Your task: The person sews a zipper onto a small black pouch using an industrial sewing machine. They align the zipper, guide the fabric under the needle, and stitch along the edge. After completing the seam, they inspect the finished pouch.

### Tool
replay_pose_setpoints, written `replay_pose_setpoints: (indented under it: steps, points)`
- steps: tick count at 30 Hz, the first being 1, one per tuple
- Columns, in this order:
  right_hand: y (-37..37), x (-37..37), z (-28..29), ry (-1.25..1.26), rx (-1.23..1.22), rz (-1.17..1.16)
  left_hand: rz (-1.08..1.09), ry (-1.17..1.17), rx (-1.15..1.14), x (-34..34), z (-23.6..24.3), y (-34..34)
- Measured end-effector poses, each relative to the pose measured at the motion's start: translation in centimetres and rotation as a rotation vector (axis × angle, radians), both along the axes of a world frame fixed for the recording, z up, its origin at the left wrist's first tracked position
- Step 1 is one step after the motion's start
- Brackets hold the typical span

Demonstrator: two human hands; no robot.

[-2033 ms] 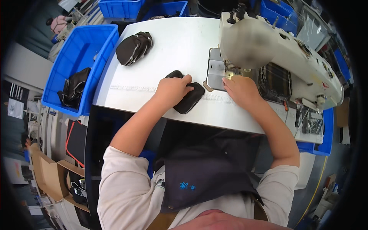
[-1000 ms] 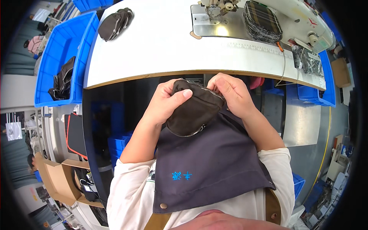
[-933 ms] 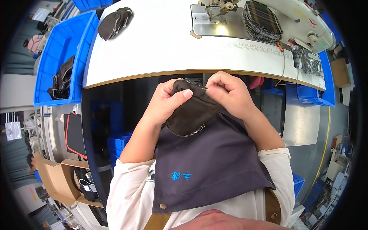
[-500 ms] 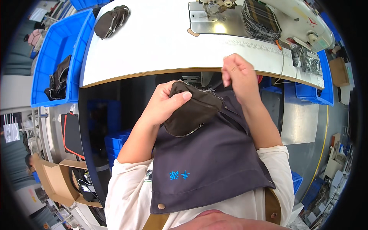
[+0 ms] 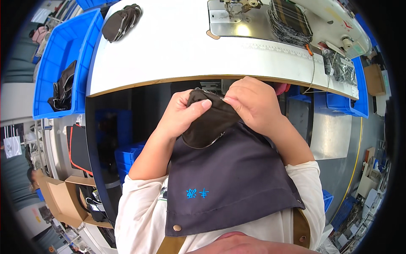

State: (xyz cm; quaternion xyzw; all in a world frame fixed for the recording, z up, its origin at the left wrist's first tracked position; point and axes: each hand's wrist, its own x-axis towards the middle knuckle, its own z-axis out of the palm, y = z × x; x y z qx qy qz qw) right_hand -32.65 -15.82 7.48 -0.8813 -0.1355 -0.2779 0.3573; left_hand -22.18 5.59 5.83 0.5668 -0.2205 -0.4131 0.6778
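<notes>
A small dark brown fabric pouch (image 5: 209,127) with a zipper along its lower curved edge is held up in front of my apron. My left hand (image 5: 179,112) grips it at its upper left, thumb lying over the cloth and fingers behind. At the upper right edge, my right hand (image 5: 256,103) pinches the cloth between thumb and fingers. Pale loose threads show along the pouch's raw top edge between the hands. Whether the right fingertips hold cloth or only a thread there is hard to see.
Ahead is a white table (image 5: 169,55) with a sewing machine (image 5: 234,12). Beside the machine lies a stack of dark fabric pieces (image 5: 289,21). More brown pouches (image 5: 122,23) lie at the table's far left. A blue bin (image 5: 63,51) stands left, holding dark pieces.
My right hand has come down and left from above the pouch, and now pinches its upper right edge. My left hand keeps its grip, almost unmoved.
</notes>
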Motion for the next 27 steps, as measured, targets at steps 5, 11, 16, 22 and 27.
replay_pose_setpoints:
  steps: [5,11,16,22,27]
  points:
    - [-0.4,0.6,-0.7,0.129,0.306,-0.105,0.012,-0.005,0.034,-0.1,0.3,-0.5]
    - [-0.9,0.5,-1.0,0.139,0.459,-0.068,0.053,-0.035,0.015,-0.3,0.3,-0.9]
    - [-0.4,0.3,-0.5,0.167,0.238,0.009,0.038,-0.024,0.012,-0.1,-0.4,-0.8]
    - [0.1,0.8,-1.5,-0.044,0.034,-0.036,0.034,0.007,0.016,0.0,-0.5,-0.8]
    - [-0.6,1.5,-2.1,0.026,0.317,-0.163,0.029,0.024,-0.014,-0.1,-0.1,-0.9]
